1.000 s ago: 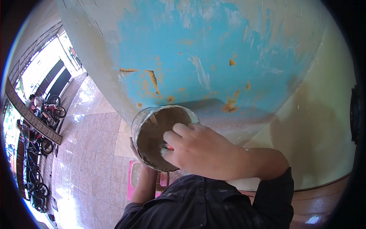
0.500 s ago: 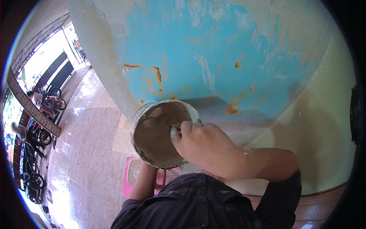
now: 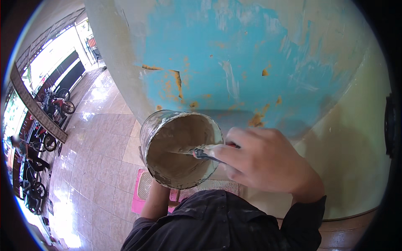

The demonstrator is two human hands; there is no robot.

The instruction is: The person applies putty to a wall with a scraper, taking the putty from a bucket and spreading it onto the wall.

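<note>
My right hand (image 3: pixel 264 161) is closed round the dark handle of a putty knife (image 3: pixel 203 154), its blade end smeared with putty and dipping into the bucket. The bucket (image 3: pixel 146 130) is tilted so its mouth faces up toward me, and its rim is crusted with pale putty. Inside lies grey-brown putty (image 3: pixel 167 161), coating the walls as well. Against the bucket's left side my left hand (image 3: pixel 142 155) holds it; most of that hand is hidden behind the bucket, with only a little of the fingers showing.
Ahead stands a wall (image 3: pixel 201 50) of blue paint with grey-beige putty patches and brown peeled spots. A pink-edged mat (image 3: pixel 144 188) lies below the bucket on the tiled floor (image 3: pixel 98 146). Motorcycles (image 3: pixel 58 102) and a person (image 3: pixel 25 148) are at far left.
My right hand has drawn back to the right, bringing more of the putty knife into sight. The bucket has shifted slightly and shows more of its left outer side.
</note>
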